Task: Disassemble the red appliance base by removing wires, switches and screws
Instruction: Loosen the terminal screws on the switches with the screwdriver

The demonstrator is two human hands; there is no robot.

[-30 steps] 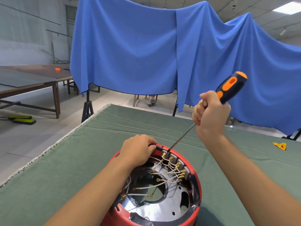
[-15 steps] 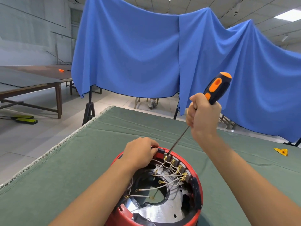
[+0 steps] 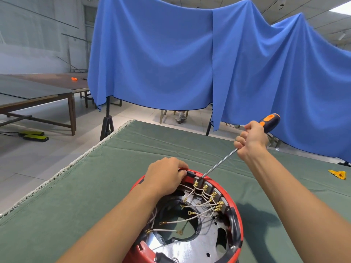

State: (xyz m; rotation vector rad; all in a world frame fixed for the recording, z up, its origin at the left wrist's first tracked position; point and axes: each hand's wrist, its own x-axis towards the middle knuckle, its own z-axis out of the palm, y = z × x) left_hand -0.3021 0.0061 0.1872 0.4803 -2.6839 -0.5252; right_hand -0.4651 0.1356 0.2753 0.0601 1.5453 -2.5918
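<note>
We see a round red appliance base (image 3: 238, 223) on the green bench (image 3: 76, 196), its open inside strung with white wires (image 3: 191, 221). Our left hand (image 3: 165, 177) clasps its far rim. Our right hand (image 3: 251, 141) clenches a screwdriver (image 3: 269, 120), whose tip below that grip meets a switch terminal (image 3: 196, 182).

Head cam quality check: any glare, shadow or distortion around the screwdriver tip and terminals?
Head view: sharp at the screwdriver tip and brass terminals; bright glare on the metal plate inside the red base; soft shadow on the green cloth right of the base; wide-angle bend on the table edge; overexposed ceiling light at top right.
</note>
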